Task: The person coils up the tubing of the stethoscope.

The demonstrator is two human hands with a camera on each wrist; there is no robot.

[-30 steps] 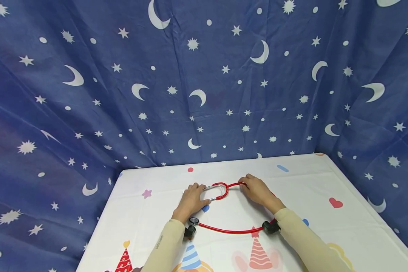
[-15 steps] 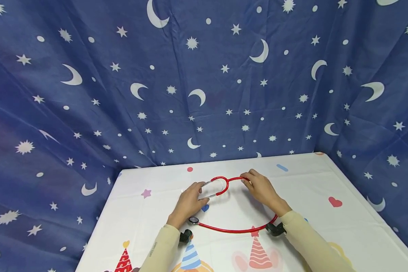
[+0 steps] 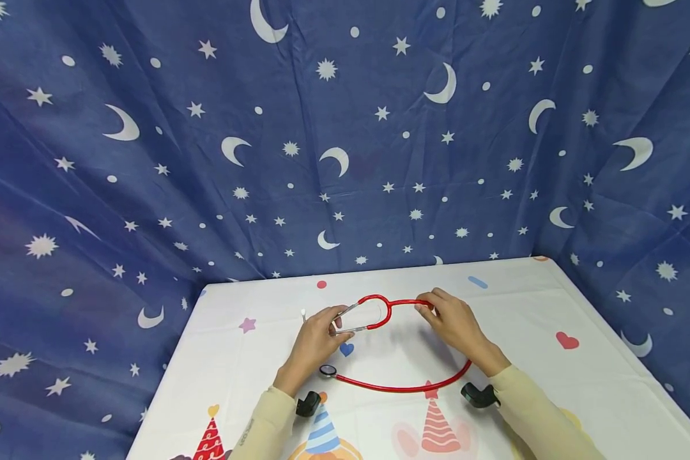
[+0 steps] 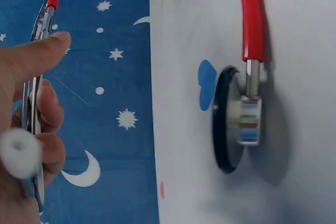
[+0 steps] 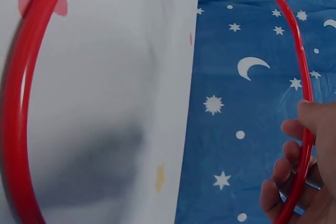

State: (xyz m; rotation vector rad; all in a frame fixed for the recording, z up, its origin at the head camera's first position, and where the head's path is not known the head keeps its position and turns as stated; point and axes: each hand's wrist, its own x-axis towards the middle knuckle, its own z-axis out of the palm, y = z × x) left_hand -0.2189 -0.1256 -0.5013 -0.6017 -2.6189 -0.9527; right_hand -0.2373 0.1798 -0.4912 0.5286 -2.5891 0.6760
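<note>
A red stethoscope (image 3: 390, 312) is stretched between the two hands, its yoke raised over the table. My left hand (image 3: 315, 337) grips the metal ear tubes (image 4: 38, 77), thumb on one side and fingers curled on the other; a white ear tip (image 4: 20, 153) pokes out near the palm. On the red tubing just past the yoke, my right hand (image 3: 451, 322) pinches with thumb and fingers (image 5: 291, 150). From there the tube loops down onto the cloth and runs back left to the chest piece (image 3: 328, 370), which lies near the left wrist.
A white table cloth (image 3: 523, 319) printed with party hats, hearts and stars covers the table. Behind it and at the sides hangs a blue curtain (image 3: 299, 211) with moons and stars. Black wrist cameras (image 3: 308, 404) jut from both wrists.
Both hands have lifted the ear tubes and yoke a little off the table. The right hand has shifted slightly right. The chest piece stays in place on the cloth.
</note>
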